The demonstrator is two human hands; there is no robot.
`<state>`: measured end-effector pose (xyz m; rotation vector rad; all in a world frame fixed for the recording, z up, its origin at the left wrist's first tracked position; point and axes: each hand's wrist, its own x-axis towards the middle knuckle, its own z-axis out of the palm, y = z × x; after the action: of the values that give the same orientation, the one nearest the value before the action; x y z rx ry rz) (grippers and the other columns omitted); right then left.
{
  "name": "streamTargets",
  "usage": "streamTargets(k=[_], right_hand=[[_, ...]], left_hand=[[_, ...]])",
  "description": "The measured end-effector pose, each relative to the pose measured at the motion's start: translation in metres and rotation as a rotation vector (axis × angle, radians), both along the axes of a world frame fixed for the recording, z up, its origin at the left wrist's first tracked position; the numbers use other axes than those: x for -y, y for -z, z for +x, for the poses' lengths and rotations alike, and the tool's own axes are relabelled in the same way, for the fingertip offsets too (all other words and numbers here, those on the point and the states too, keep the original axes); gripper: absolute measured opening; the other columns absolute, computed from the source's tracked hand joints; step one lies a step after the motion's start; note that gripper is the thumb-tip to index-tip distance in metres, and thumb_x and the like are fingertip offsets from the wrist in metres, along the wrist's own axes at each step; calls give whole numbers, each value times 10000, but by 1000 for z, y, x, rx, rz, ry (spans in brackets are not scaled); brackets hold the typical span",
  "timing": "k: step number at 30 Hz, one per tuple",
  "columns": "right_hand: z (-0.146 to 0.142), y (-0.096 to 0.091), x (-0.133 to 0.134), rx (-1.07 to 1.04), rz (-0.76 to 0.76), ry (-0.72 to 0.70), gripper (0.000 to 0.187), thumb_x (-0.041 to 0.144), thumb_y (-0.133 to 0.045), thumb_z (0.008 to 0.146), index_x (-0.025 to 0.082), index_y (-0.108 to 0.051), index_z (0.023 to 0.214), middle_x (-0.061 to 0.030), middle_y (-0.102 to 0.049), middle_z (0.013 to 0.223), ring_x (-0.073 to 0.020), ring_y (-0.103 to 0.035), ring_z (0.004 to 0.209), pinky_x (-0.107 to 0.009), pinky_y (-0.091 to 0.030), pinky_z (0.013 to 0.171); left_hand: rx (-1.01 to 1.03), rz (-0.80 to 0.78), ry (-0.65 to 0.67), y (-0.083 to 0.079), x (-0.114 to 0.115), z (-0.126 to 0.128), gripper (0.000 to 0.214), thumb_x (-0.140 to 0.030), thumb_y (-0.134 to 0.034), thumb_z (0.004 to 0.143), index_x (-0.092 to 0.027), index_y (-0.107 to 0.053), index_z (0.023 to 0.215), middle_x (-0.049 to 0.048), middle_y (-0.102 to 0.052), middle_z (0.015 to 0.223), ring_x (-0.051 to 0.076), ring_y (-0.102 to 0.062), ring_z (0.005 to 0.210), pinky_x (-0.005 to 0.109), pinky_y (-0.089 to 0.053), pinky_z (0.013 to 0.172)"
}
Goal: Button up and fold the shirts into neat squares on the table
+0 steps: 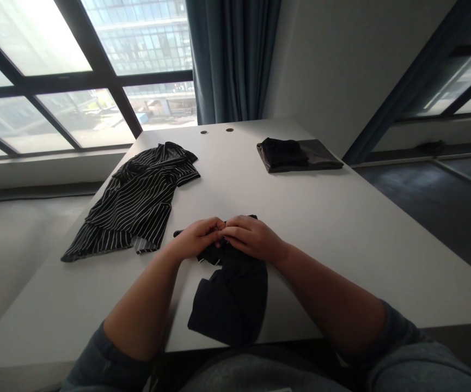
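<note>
A dark garment [235, 294], crumpled and partly doubled over, lies on the white table near its front edge. My left hand [200, 237] pinches its upper part, fingers closed. My right hand [254, 237] is closed on the cloth just beside it, and the fingertips of both hands meet. What exactly the fingertips grip is hidden behind them. A small stretch of light edging shows below my left hand. The kind of garment cannot be made out.
A black garment with white stripes [137, 196] is spread along the table's left side. At the back right, a folded black cloth [282, 152] rests on a flat grey-brown folded piece [320, 154]. Two round holes pierce the white table [227, 179] near its far edge, before a blue curtain [235, 60].
</note>
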<state>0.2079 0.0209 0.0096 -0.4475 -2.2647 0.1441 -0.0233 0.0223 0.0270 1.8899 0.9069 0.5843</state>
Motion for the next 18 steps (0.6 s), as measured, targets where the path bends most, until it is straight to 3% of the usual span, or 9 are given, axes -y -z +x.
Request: streamTargets(k=[3, 6, 11, 18], right_hand=[[0, -2, 3, 10, -2, 6, 226, 181, -550, 1033, 262, -662, 1212, -78, -709, 1114, -212, -683, 1002, -380, -601, 907], [0, -4, 3, 34, 11, -2, 241, 169, -551, 1025, 259, -661, 1220, -79, -707, 1124, -210, -682, 1014, -373, -602, 903], [-1, -8, 4, 38, 65, 80, 227, 136, -523, 1026, 230, -633, 1201, -93, -720, 1111, -235, -672, 1040, -410, -588, 936], [0, -4, 1, 12, 29, 134, 155, 199, -529, 1053, 248, -626, 1163, -75, -742, 1053, -219, -709, 984, -384, -606, 892]], left_hand=[[57, -92, 13, 0, 1, -3, 274, -466, -578, 996, -193, -597, 1000, -2, -665, 765, 141, -604, 718, 263, -491, 692], [59, -63, -19, 0, 2, -3, 254, -448, -592, 990, -195, -594, 981, -11, -656, 744, 131, -586, 690, 253, -468, 665], [48, 29, -131, -1, 5, 3, 187, -391, -587, 981, -204, -585, 984, -29, -638, 696, 129, -564, 635, 248, -433, 618], [-96, 241, -259, -6, 13, 15, 77, -284, -533, 977, -225, -577, 1004, -32, -684, 691, 164, -635, 655, 286, -458, 676]])
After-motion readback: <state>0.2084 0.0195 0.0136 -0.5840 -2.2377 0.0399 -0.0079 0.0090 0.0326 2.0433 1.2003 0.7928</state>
